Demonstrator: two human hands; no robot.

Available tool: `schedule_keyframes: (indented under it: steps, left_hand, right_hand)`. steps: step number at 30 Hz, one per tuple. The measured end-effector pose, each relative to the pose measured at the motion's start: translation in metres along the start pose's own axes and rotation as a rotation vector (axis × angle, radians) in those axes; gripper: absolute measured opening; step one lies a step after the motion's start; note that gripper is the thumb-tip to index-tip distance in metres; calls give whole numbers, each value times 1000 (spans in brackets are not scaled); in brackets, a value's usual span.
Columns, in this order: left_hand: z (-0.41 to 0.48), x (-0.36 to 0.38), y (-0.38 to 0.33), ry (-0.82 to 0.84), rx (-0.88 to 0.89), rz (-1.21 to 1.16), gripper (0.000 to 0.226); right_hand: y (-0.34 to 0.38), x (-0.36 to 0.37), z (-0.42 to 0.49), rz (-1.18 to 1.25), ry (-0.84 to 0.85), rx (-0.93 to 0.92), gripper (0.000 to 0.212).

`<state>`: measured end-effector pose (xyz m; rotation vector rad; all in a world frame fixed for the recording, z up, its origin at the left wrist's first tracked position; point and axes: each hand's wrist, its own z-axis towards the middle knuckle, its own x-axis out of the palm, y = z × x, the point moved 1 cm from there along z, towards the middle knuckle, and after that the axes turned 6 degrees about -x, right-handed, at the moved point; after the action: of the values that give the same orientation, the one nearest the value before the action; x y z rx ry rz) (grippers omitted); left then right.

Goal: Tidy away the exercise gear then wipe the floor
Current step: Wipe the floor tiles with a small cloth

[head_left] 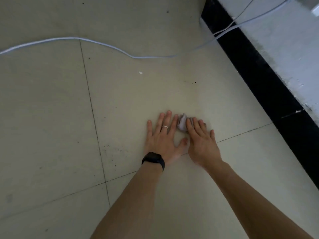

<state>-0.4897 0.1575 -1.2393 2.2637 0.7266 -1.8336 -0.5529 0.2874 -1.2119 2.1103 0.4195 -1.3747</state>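
Two hands lie at centre frame. The left hand (160,137), with one ring (164,126) and one watch (153,160), rests flat and spread on the floor (51,118). The right hand (201,142) presses straight fingers onto one crumpled cloth (182,123).

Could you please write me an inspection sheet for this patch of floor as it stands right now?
Surface: pale tiled floor with dark grout lines, dimly lit.
Job's things: small crumpled cloth on the floor; no exercise gear seen.
Clutter: white scrap beyond the hands; dark specks left of the left wrist.
Hands: left hand flat on the floor beside the cloth, wearing a ring and a black watch; right hand pressing straight fingers on the cloth.
Cables: white cable snaking across the floor towards the skirting.
Surroundings: black skirting below a white wall.
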Motion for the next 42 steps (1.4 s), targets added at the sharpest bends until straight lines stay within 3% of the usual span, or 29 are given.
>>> schedule_keyframes:
  steps: [5,9,12,18,20,22,25,26,28,30,31,33,36,38,39,42]
  left_hand:
    - [1,-38,37,174,74,-148,75]
    - [-8,-76,154,-27,-253,-93,65]
    - [-20,-77,237,87,-485,-50,62]
    - [-19,-71,270,199,-458,-91,61]
    - [-17,-70,269,193,-454,-91,61]
    - [-16,-69,269,223,-476,-103,61]
    - [-13,-69,269,265,-504,-132,60]
    - [-12,-69,270,258,-506,-140,60]
    - [-12,-67,268,236,-492,-140,59]
    - [-14,-66,268,242,-492,-157,59]
    - [-14,-66,268,243,-495,-167,59]
    - [-14,-67,268,240,-495,-178,59]
    - [-15,-68,268,241,-499,-181,59]
    - [-15,-68,268,242,-498,-186,59]
    - [-15,-68,267,237,-495,-185,59]
    - [-16,-65,267,218,-490,-183,59]
  right_hand:
    - [9,5,-5,-37,22,89,75]
    - [13,7,1,-101,47,162,79]
    - [21,5,8,-120,66,217,80]
    - [61,-11,68,-39,65,309,72]
    - [106,-1,83,-53,60,174,70]
    - [153,19,83,-98,46,-103,72]
    - [165,24,89,-180,76,-379,79]
    - [152,19,99,-207,71,-356,80]
    - [120,3,121,-213,23,-116,77]
    - [108,-7,136,-55,-42,172,72]
    - [115,-5,138,-9,-75,224,72]
    - [144,8,125,-23,-101,125,73]
    - [185,36,77,-39,-12,-309,85]
    - [175,38,62,-107,64,-467,89]
    - [160,32,66,-152,79,-418,87]
    - [121,15,72,-82,-31,81,75]
